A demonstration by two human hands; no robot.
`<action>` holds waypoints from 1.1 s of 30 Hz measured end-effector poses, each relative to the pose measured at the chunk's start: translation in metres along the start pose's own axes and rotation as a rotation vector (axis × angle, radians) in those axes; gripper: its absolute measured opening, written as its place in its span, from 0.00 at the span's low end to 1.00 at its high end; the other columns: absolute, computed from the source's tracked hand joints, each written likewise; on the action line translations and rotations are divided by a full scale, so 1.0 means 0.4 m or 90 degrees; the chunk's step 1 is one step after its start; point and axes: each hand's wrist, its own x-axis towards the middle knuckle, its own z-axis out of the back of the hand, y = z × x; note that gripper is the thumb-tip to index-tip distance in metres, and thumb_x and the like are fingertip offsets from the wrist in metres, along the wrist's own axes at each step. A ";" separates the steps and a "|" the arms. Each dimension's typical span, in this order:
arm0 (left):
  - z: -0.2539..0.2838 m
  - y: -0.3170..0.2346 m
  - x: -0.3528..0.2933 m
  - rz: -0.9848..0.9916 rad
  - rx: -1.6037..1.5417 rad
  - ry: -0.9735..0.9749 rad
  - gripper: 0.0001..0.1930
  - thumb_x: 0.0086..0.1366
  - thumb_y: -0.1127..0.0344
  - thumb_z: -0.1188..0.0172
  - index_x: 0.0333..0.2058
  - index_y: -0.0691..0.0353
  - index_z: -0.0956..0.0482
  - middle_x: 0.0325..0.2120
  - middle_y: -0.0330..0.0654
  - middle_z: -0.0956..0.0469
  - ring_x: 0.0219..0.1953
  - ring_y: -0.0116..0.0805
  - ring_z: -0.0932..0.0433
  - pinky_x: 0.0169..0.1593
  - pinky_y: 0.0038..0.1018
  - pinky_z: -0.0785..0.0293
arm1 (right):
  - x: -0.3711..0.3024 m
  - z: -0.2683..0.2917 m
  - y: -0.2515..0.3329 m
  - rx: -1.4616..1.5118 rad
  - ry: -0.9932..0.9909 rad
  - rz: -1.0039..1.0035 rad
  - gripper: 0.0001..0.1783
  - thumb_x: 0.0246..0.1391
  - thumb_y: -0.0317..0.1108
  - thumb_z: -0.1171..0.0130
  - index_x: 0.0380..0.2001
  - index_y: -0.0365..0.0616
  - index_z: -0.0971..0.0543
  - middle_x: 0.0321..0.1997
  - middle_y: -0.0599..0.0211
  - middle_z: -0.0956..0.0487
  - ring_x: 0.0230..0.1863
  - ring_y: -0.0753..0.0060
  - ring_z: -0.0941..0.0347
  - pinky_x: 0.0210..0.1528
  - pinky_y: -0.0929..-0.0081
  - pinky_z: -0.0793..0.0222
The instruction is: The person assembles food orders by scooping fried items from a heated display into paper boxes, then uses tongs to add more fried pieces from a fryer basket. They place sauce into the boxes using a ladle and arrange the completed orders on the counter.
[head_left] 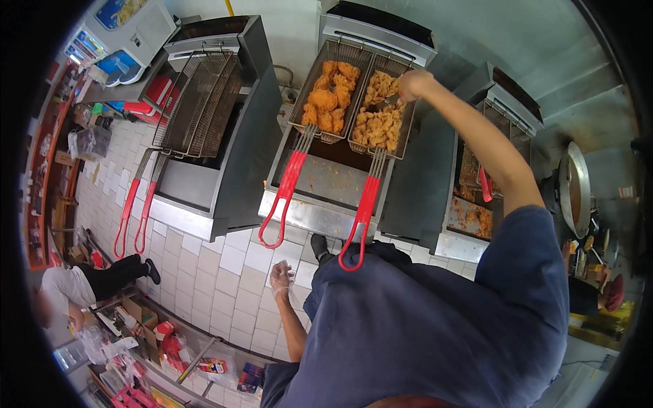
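My right hand (414,86) reaches over the right fryer basket (411,129), its fingers closed. A small bit of shiny metal shows by the fingertips, but what they hold is mostly hidden. Pale golden fried chicken pieces (378,129) fill that basket. Beside it, the left basket (314,68) holds larger, orange-brown fried chicken pieces (328,98). Both baskets rest raised over the middle fryer (326,178), their red handles toward me. My left hand (281,277), in a clear plastic glove, hangs low over the floor with loosely parted fingers and nothing visible in it.
On the left stands another fryer (183,197) with two bare baskets (204,102). A third fryer (469,217) with crumbs is at right, near a large metal pan (575,190). Another person (88,282) is at far left by a cluttered shelf (204,367).
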 end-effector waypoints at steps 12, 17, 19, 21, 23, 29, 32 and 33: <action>-0.037 -0.051 0.020 -0.045 0.010 0.029 0.19 0.74 0.51 0.38 0.49 0.62 0.21 0.34 0.43 0.14 0.25 0.29 0.17 0.24 0.27 0.25 | -0.008 -0.085 0.006 0.079 -0.076 -0.019 0.16 0.62 0.41 0.36 0.40 0.36 0.13 0.46 0.54 0.13 0.48 0.50 0.15 0.46 0.53 0.19; -0.028 -0.064 0.030 -0.047 -0.016 0.028 0.19 0.75 0.51 0.39 0.49 0.62 0.21 0.34 0.43 0.15 0.26 0.30 0.17 0.23 0.26 0.24 | -0.007 -0.111 -0.062 0.129 -0.140 -0.020 0.17 0.60 0.43 0.32 0.38 0.37 0.13 0.43 0.53 0.13 0.47 0.49 0.15 0.45 0.52 0.19; -0.016 -0.060 0.029 -0.035 0.002 0.017 0.19 0.75 0.51 0.39 0.49 0.63 0.21 0.34 0.43 0.15 0.26 0.30 0.17 0.23 0.26 0.24 | -0.008 -0.120 -0.089 0.139 -0.165 -0.007 0.17 0.59 0.43 0.31 0.37 0.37 0.13 0.41 0.54 0.13 0.43 0.50 0.15 0.42 0.52 0.20; 0.000 -0.053 0.027 -0.049 -0.028 0.024 0.19 0.75 0.51 0.40 0.50 0.64 0.22 0.35 0.44 0.15 0.26 0.30 0.17 0.23 0.26 0.24 | -0.013 -0.126 -0.113 0.148 -0.173 -0.010 0.16 0.60 0.43 0.32 0.37 0.38 0.12 0.36 0.57 0.13 0.35 0.53 0.15 0.38 0.53 0.21; 0.015 -0.045 0.026 -0.050 -0.039 0.022 0.19 0.76 0.52 0.40 0.50 0.64 0.23 0.35 0.45 0.15 0.25 0.30 0.18 0.23 0.26 0.24 | -0.023 -0.120 -0.147 0.231 -0.105 0.000 0.16 0.61 0.43 0.33 0.38 0.40 0.12 0.31 0.63 0.15 0.26 0.61 0.20 0.31 0.57 0.25; 0.038 -0.026 0.040 -0.038 -0.058 0.018 0.20 0.76 0.51 0.41 0.51 0.65 0.24 0.35 0.46 0.15 0.25 0.30 0.18 0.23 0.26 0.24 | -0.087 -0.167 -0.230 0.507 -0.069 -0.015 0.15 0.64 0.45 0.34 0.36 0.43 0.14 0.22 0.74 0.22 0.14 0.78 0.36 0.16 0.70 0.42; 0.039 -0.024 0.057 -0.037 -0.066 0.033 0.20 0.76 0.50 0.41 0.49 0.65 0.24 0.35 0.46 0.15 0.24 0.31 0.18 0.22 0.26 0.25 | -0.113 -0.212 -0.243 0.619 -0.052 0.003 0.16 0.65 0.45 0.35 0.35 0.43 0.16 0.22 0.75 0.23 0.13 0.81 0.38 0.14 0.74 0.46; 0.038 -0.025 0.065 -0.038 -0.068 0.038 0.20 0.76 0.50 0.41 0.49 0.65 0.24 0.34 0.46 0.15 0.24 0.31 0.18 0.22 0.26 0.25 | -0.120 -0.225 -0.245 0.657 -0.043 0.001 0.16 0.66 0.45 0.35 0.34 0.43 0.16 0.22 0.75 0.23 0.13 0.82 0.38 0.13 0.74 0.47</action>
